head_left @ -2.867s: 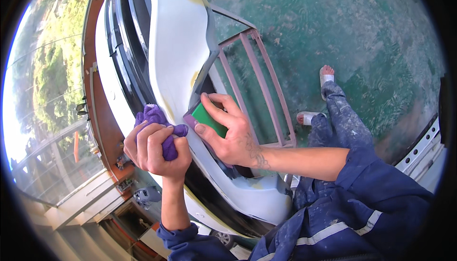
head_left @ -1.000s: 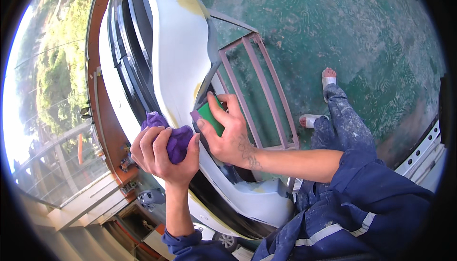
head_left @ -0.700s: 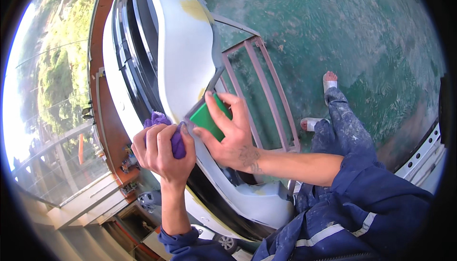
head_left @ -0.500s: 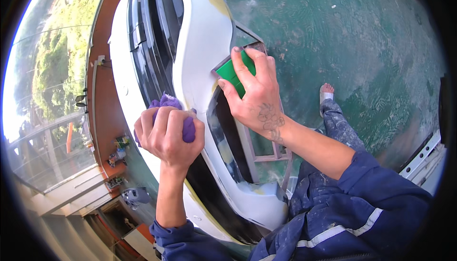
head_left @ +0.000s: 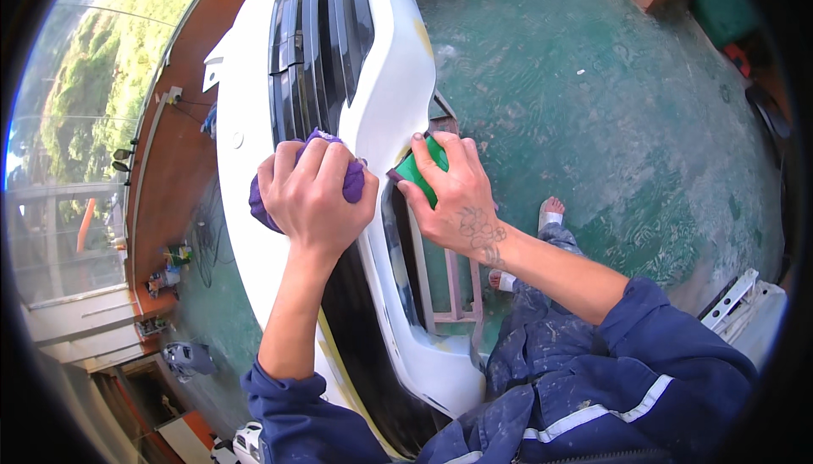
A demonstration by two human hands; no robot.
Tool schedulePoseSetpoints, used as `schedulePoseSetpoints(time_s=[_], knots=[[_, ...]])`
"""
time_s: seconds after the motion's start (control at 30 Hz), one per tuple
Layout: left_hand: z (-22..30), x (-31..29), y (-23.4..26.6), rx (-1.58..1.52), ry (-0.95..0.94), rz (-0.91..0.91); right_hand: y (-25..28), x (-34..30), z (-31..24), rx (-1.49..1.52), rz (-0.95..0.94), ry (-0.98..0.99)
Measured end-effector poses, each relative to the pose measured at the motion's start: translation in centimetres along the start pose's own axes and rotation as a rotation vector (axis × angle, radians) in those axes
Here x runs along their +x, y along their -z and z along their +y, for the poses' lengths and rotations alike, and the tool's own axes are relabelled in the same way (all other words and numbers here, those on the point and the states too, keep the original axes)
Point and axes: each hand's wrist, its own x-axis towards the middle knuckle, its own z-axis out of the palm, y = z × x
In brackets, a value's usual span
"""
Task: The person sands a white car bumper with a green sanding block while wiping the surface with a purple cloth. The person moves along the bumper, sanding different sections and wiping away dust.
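Note:
A white car bumper [head_left: 394,100] with black grille slats [head_left: 326,49] runs lengthwise in front of me. My left hand [head_left: 318,197] is closed around a crumpled purple cloth [head_left: 264,210] above the bumper's dark lower opening. In my right hand [head_left: 453,201] is a green sanding block [head_left: 415,178], gripped between thumb and fingers. A dark strip shows along the block's edge. It lies against the bumper's side at the upper end of a dark recess; its underside is hidden. Yellowish patches mark the white surface nearby.
A metal stand [head_left: 455,295] sits under the bumper. My feet [head_left: 552,208] are on the green floor [head_left: 593,83] to the right. Perforated metal parts [head_left: 732,303] lie at the lower right. Bottles [head_left: 165,278] and a grey bundle [head_left: 188,358] lie left, beneath windows.
The view has shifted, and the bumper sits farther right in it. The sanding block has moved nearer me along the bumper's side, toward the recess. Both hands keep their holds.

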Motion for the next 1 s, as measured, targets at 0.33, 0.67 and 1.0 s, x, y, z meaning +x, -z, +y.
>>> schedulePoseSetpoints(time_s=[0.33, 0.67, 1.0], knots=[[0.2, -0.8, -0.1, -0.045, 0.061, 0.104, -0.2, 1.3, 0.4, -0.051, 0.081, 0.130], [0.4, -0.8, -0.2, -0.083, 0.073, 0.165, -0.5, 0.9, -0.3, -0.072, 0.066, 0.084], [0.4, -0.7, -0.3, -0.042, 0.039, 0.129, -0.4, 2.6, 2.0, -0.145, 0.104, 0.015]])
